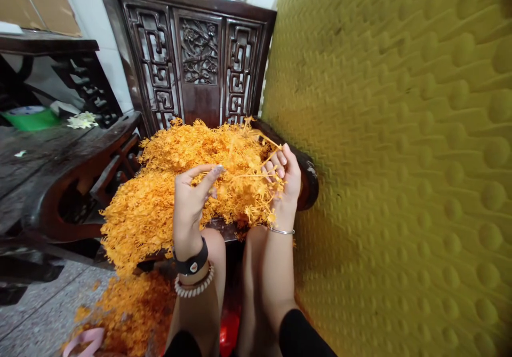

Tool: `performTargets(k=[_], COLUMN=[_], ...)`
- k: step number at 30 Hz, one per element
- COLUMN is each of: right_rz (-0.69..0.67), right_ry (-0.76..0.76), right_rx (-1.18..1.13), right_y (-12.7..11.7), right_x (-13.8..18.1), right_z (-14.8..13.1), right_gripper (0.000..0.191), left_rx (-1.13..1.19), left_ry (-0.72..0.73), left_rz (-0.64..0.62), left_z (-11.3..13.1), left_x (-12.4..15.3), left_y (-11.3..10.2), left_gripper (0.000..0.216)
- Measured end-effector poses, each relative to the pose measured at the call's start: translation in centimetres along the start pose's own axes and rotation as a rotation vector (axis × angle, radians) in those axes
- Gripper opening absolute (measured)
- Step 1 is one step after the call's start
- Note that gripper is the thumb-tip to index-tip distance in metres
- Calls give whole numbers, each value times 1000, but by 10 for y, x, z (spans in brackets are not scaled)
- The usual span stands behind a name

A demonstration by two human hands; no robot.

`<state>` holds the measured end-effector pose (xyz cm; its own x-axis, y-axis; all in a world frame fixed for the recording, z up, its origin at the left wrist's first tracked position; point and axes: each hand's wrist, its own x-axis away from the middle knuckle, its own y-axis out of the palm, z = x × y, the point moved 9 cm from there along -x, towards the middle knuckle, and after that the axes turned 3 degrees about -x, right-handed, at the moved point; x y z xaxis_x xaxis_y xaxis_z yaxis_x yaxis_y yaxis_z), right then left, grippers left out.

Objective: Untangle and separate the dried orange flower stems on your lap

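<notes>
Orange feathery plant sprigs are heaped on the seat of a dark wooden chair in front of me. My right hand, at the heap's right side, pinches the thin stem of an orange sprig between thumb and fingers. Its branching strands spread leftward and down over the pile. My left hand is over the middle of the heap, thumb and index finger pressed together at the tips. Whatever is between those fingertips is too small to make out against the orange.
Behind the heap rises the carved chair back. A yellow bumpy mat stands upright close on my right. On the dark table at left lies a green tape roll. Loose orange pieces and a pink strap are at lower left.
</notes>
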<state>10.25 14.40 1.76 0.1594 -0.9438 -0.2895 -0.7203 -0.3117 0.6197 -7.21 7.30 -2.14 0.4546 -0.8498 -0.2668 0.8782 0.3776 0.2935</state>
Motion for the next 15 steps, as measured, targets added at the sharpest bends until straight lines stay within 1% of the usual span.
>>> performTargets(k=[2, 5, 7, 11, 13, 15], right_rz=[44, 131, 169, 203, 231, 263], right_ry=[-93, -324, -436, -559, -603, -587], right_rx=[100, 268, 386, 616, 681, 669], right_y=[1, 10, 21, 36, 38, 35], right_x=[8, 33, 52, 77, 85, 91], right_z=[-14, -43, -55, -66, -70, -74], right_gripper=[38, 38, 39, 41, 43, 43], left_rx=[50, 149, 218, 267, 274, 281], left_ry=[54, 103, 96, 50, 35, 13], left_rz=[122, 217, 233, 218, 193, 175], left_z=[4, 3, -2, -13, -19, -30], left_x=[0, -2, -4, -8, -9, -14], left_y=[-7, -9, -5, 13, 24, 27], left_gripper=[21, 25, 29, 35, 36, 34])
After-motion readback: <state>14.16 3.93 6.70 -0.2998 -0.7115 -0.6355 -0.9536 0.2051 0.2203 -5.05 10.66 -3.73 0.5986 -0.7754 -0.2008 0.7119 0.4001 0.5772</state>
